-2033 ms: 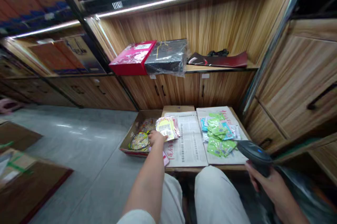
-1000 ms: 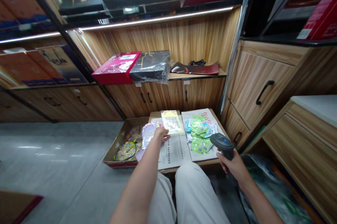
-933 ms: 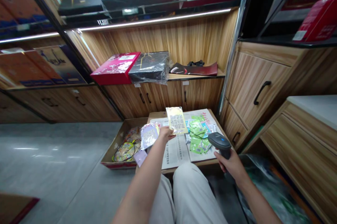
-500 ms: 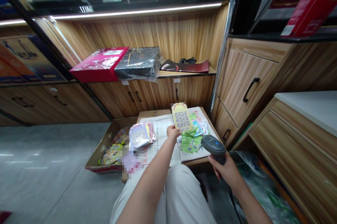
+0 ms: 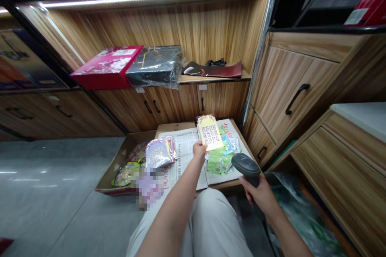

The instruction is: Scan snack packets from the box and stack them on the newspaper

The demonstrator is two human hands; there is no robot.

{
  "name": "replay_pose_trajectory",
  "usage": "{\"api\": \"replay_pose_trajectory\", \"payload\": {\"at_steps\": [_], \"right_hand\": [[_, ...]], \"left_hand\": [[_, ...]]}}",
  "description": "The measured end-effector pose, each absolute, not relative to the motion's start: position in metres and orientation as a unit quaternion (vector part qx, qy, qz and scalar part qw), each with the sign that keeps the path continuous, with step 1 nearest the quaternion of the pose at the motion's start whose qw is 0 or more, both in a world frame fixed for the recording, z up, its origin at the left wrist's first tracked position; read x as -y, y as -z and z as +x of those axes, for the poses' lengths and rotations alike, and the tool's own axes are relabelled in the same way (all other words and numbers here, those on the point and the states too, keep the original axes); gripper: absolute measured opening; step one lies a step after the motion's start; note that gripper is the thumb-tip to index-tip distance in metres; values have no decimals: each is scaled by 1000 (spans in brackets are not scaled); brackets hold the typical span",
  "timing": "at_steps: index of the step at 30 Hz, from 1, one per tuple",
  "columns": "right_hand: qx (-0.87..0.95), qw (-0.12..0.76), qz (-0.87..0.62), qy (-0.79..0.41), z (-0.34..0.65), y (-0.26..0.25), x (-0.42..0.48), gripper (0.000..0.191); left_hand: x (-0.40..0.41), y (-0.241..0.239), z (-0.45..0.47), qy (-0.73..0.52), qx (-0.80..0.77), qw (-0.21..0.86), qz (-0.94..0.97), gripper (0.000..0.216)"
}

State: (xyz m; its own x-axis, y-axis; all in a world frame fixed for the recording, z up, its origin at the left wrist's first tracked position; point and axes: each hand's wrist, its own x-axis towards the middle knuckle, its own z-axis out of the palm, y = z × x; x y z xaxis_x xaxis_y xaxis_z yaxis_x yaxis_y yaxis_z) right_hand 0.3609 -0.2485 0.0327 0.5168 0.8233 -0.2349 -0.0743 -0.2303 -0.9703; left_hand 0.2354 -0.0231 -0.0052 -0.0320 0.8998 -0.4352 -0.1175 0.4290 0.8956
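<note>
My left hand (image 5: pixel 199 150) pinches a yellow packet (image 5: pixel 210 132) and holds it upright above a low table covered with newspaper (image 5: pixel 186 149). Its printed back faces me. My right hand (image 5: pixel 261 193) grips a dark handheld barcode scanner (image 5: pixel 246 164), whose head is a little to the right of the packet and below it. A stack of similar packets (image 5: pixel 159 153) lies on the newspaper to the left. Several green and blue sachets (image 5: pixel 221 157) lie on the right side of the table under the held packet.
An open cardboard box (image 5: pixel 120 166) with colourful packets stands on the floor left of the table. Wooden cabinets (image 5: pixel 289 88) close in at the right and behind. A red box (image 5: pixel 105 68) and a plastic-wrapped dark box (image 5: pixel 155 66) sit on the shelf above.
My left hand has picked one yellow packet off the stack and raised it upright to the right. My right hand has brought the scanner up closer to it.
</note>
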Motion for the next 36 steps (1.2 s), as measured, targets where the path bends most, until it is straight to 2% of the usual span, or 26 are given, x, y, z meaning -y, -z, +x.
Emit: {"api": "replay_pose_trajectory", "payload": {"at_steps": [23, 26, 31, 36], "right_hand": [[265, 558, -673, -407, 362, -18, 212, 44], [254, 574, -676, -387, 363, -20, 216, 44], [244, 579, -682, -375, 370, -23, 226, 46], [220, 571, -696, -375, 374, -25, 231, 46]], "left_hand": [[38, 3, 258, -391, -538, 650, 368, 14], [30, 3, 256, -409, -550, 634, 358, 21], [0, 3, 238, -486, -597, 567, 294, 47], [-17, 13, 220, -434, -631, 591, 253, 53]]}}
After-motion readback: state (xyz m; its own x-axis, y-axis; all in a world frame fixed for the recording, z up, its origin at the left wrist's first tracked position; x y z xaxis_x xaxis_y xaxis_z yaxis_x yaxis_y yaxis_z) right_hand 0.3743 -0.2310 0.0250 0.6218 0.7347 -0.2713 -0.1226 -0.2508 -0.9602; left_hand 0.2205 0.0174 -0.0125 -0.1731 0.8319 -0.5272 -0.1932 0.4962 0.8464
